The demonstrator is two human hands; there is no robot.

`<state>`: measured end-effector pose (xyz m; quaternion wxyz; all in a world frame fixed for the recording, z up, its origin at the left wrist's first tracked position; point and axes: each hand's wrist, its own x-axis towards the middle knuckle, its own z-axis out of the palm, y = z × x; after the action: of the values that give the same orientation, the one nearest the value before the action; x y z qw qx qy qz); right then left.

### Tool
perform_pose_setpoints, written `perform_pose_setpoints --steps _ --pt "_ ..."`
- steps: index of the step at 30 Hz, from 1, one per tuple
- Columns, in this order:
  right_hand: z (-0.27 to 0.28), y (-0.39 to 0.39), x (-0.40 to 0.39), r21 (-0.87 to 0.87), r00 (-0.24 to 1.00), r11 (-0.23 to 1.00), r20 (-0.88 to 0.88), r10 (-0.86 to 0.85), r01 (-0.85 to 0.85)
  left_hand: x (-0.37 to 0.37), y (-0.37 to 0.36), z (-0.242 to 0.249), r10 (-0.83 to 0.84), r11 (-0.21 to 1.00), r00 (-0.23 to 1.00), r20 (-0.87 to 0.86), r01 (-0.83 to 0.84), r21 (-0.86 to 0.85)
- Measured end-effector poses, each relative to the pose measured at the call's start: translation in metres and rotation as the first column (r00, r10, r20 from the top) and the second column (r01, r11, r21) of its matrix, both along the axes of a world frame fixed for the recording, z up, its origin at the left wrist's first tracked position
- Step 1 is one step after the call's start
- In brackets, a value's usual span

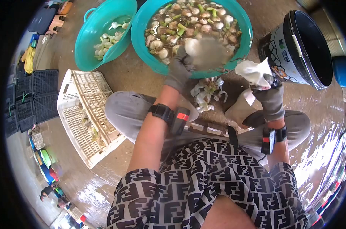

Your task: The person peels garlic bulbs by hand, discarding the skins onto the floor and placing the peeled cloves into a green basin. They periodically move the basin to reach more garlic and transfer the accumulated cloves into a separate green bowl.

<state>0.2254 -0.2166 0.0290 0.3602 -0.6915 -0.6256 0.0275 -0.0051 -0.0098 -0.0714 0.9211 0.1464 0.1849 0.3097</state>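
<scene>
My left hand (180,68), in a grey glove, holds a white bulb (191,47) at the near edge of a round teal tub (142,49). Many bulbs with green stem pieces float in the tub's brownish water; a blurred patch hides part of them. To the right, my gloved right hand (270,97) is closed on a piece of white peel (257,72), just outside the tub. Whether it also grips a tool is unclear. Loose peels (208,93) lie on the ground between my hands.
A teal basin (83,49) with peeled white bulbs stands at the upper left. Below it a white plastic crate (75,126) lies tilted beside my knee. A black bucket (287,49) stands at the right. Dark crates (45,86) and distant people are at the far left.
</scene>
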Motion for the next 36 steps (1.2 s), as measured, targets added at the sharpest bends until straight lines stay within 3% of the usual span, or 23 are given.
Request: perform_pose_setpoints --steps 1,4,5,6,8,10,11,12,14,16,17,19,22,23,24,25,26,28,29,31,32,34,36 --pt "0.006 -0.003 -0.003 0.035 0.992 0.997 -0.105 0.074 -0.071 0.005 -0.007 0.015 0.183 0.983 0.914 -0.362 -0.181 0.039" --pt "-0.015 0.007 -0.006 -0.282 0.893 0.921 -0.43 0.13 -0.27 -0.003 -0.009 0.007 0.091 0.988 0.962 -0.258 -0.119 -0.096" --pt "-0.02 0.019 -0.014 -0.591 0.601 0.734 -0.734 -0.317 -0.335 -0.002 -0.012 0.009 0.053 0.984 0.969 -0.243 -0.092 -0.151" --pt "-0.032 0.028 -0.025 -0.682 0.981 0.709 -0.074 0.182 -0.183 0.0 -0.015 0.011 0.017 0.977 0.974 -0.226 -0.065 -0.206" --pt "-0.064 0.046 -0.028 -0.306 0.972 0.941 -0.223 0.076 -0.144 0.005 -0.019 0.012 -0.041 0.96 0.973 -0.225 -0.024 -0.278" --pt "-0.04 0.065 -0.034 -0.239 0.892 0.963 -0.453 0.003 -0.124 0.01 -0.025 0.01 -0.073 0.948 0.964 -0.255 -0.012 -0.318" --pt "-0.026 0.073 -0.038 -0.206 0.828 0.973 -0.56 -0.031 -0.103 0.01 -0.028 0.0 -0.083 0.996 0.905 -0.416 0.085 -0.013" --pt "-0.032 0.078 -0.036 -0.179 0.847 0.975 -0.531 0.02 -0.134 0.01 -0.029 -0.013 -0.033 0.933 0.828 -0.559 0.226 0.279" --pt "-0.041 0.083 -0.037 -0.245 0.822 0.952 -0.57 0.012 -0.183 0.016 -0.036 -0.002 0.117 0.792 0.788 -0.605 0.293 0.535" --pt "-0.034 0.086 -0.039 -0.421 0.733 0.881 -0.666 -0.14 -0.215 0.019 -0.048 0.012 0.185 0.812 0.822 -0.538 0.181 0.556" --pt "-0.033 0.084 -0.04 -0.434 0.772 0.878 -0.622 -0.128 -0.204 0.02 -0.05 0.016 0.202 0.81 0.82 -0.535 0.167 0.562" --pt "-0.034 0.08 -0.042 -0.411 0.705 0.886 -0.693 -0.151 -0.215 0.015 -0.039 0.014 0.17 0.77 0.738 -0.653 0.314 0.556" --pt "-0.032 0.066 -0.039 -0.238 0.374 0.942 -0.917 -0.138 -0.235 0.008 -0.026 0.004 0.755 0.15 0.459 -0.467 0.573 0.805" --pt "-0.026 0.06 -0.035 -0.143 0.303 0.962 -0.95 -0.069 -0.231 0.01 -0.031 0.017 0.633 0.414 0.494 -0.596 0.435 0.8" --pt "-0.023 0.056 -0.031 -0.049 0.231 0.975 -0.973 0.003 -0.218 0.009 -0.027 0.014 0.533 0.562 0.514 -0.672 0.379 0.735" --pt "-0.029 0.052 -0.028 -0.016 0.6 0.97 -0.788 0.137 -0.243 0.005 -0.021 0.009 0.42 0.696 0.539 -0.73 0.325 0.641" --pt "-0.037 0.05 -0.03 -0.216 0.747 0.937 -0.661 0.067 -0.275 0.001 -0.017 0.002 0.3 0.808 0.57 -0.765 0.274 0.521" --pt "-0.04 0.05 -0.038 -0.584 0.951 0.785 -0.307 0.023 -0.208 -0.003 -0.018 -0.012 0.532 0.555 0.492 -0.689 0.413 0.723" --pt "-0.033 0.05 -0.044 -0.786 0.985 0.613 0.025 0.17 -0.086 -0.004 -0.017 -0.019 0.636 0.401 0.464 -0.616 0.482 0.779" --pt "-0.021 0.056 -0.046 -0.698 0.974 0.706 -0.22 -0.048 -0.122 -0.001 -0.008 -0.027 0.271 0.894 0.646 -0.714 0.105 0.435" --pt "-0.02 0.06 -0.045 -0.65 0.928 0.75 -0.344 -0.143 -0.126 0.001 -0.006 -0.029 0.108 0.992 0.76 -0.641 -0.042 0.117" --pt "-0.064 0.064 -0.045 -0.296 0.73 0.917 -0.684 -0.007 -0.269 0.016 -0.023 -0.023 0.02 0.982 0.792 -0.61 0.099 0.161" --pt "-0.081 0.068 -0.036 -0.065 0.664 0.96 -0.735 0.138 -0.271 0.03 -0.034 0.016 -0.055 0.956 0.798 -0.6 0.216 0.2"
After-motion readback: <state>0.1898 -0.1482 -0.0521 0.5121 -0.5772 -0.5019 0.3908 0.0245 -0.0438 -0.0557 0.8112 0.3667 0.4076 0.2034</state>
